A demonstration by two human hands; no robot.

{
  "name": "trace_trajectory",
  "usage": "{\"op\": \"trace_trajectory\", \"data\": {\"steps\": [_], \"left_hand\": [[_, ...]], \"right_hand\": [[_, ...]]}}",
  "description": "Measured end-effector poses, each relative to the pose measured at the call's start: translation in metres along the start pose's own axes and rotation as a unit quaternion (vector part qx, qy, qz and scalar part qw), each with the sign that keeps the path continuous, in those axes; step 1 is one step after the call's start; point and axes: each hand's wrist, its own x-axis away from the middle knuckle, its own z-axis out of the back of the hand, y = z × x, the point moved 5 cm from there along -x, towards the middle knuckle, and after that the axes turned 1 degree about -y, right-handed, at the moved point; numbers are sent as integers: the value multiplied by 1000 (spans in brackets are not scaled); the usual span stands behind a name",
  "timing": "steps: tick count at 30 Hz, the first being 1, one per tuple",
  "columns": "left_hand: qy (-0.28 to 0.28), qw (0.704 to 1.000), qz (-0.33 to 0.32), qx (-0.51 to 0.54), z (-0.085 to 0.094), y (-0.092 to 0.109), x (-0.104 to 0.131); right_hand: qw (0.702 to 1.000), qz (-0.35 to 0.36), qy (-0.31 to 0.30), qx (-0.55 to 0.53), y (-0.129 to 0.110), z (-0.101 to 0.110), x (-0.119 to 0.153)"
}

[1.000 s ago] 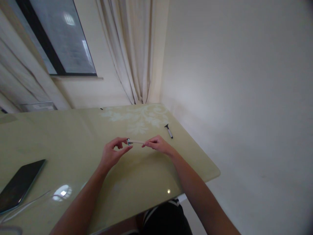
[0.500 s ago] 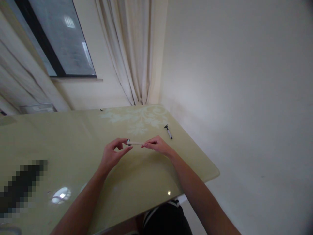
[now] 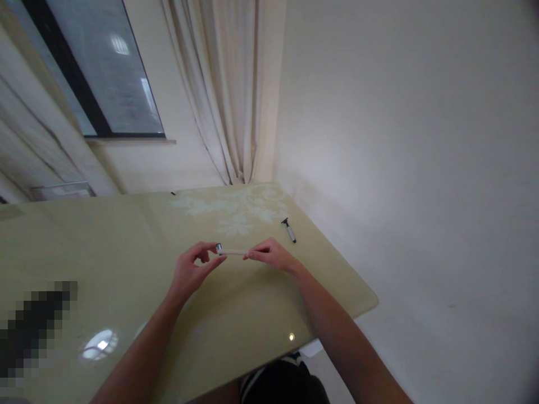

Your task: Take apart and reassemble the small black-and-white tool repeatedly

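Observation:
Above the table I hold a razor [image 3: 232, 252] with a slim pale handle lying nearly level. Its small dark and silvery head points left. The far end of the handle is pinched between thumb and fingers of my right hand [image 3: 272, 253]. My left hand [image 3: 193, 268] has thumb and forefinger on either side of the razor's head, gripping it by the edges, while its other fingers curl loosely. A second razor [image 3: 289, 230], with a black head and a grey and black handle, lies on the table beyond my right hand.
The glossy pale green table [image 3: 236, 336] carries a white floral pattern at its far end. A small dark item [image 3: 173, 193] lies by the far edge. A pixelated dark shape [image 3: 37, 325] is at the left. Curtains [image 3: 236, 101], a window and a wall border the table.
The view has shifted slightly, so the table sits a little lower. Both hands keep their hold on the razor, and its head has turned a little, showing more of its silvery face.

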Motion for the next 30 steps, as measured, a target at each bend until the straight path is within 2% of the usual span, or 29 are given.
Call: {"op": "trace_trajectory", "data": {"steps": [4,9,12,16,18,21,23,26,28,30], "left_hand": [[3,1000,7,3,0,-1,-1],[-15,1000,-2,-3,-5,-4,1],[-23,1000,-4,-8,-6,-3,1],[-14,1000,-3,-7,-4,-2,1],[-17,1000,5,-6,-4,-6,3],[-9,999,40,6,-11,-19,2],[-37,996,74,20,-26,-31,-2],[-178,980,92,17,-71,-40,-16],[-244,967,71,-26,-104,-37,-28],[-251,962,59,-94,-133,-31,-43]], "right_hand": [[999,-5,44,13,2,5,0],[1000,-3,2,8,2,-1,-1],[998,-3,55,28,3,3,-1],[1000,-2,15,22,4,-2,-3],[997,-6,67,45,5,6,-4],[970,-5,239,32,10,40,0],[940,-10,342,-8,20,68,7],[893,-61,444,34,40,105,20],[863,-124,475,120,55,122,28],[831,-188,482,203,67,131,35]]}}
